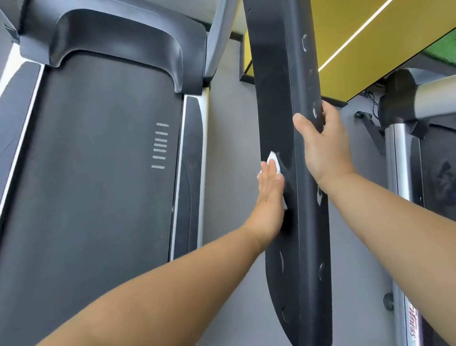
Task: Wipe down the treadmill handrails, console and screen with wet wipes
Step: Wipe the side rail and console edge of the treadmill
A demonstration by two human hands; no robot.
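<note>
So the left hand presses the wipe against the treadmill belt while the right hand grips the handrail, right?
Not quite. The head view shows the left hand pressing the wipe flat against the side of the handrail. The right hand does grip the handrail.

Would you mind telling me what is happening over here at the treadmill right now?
A person is wiping the treadmill's black handrail. The left hand presses a white wet wipe flat against the rail's inner side, fingers straight. The right hand grips the rail from the other side, a little farther along, with its thumb on the near face. The treadmill belt lies below to the left.
</note>
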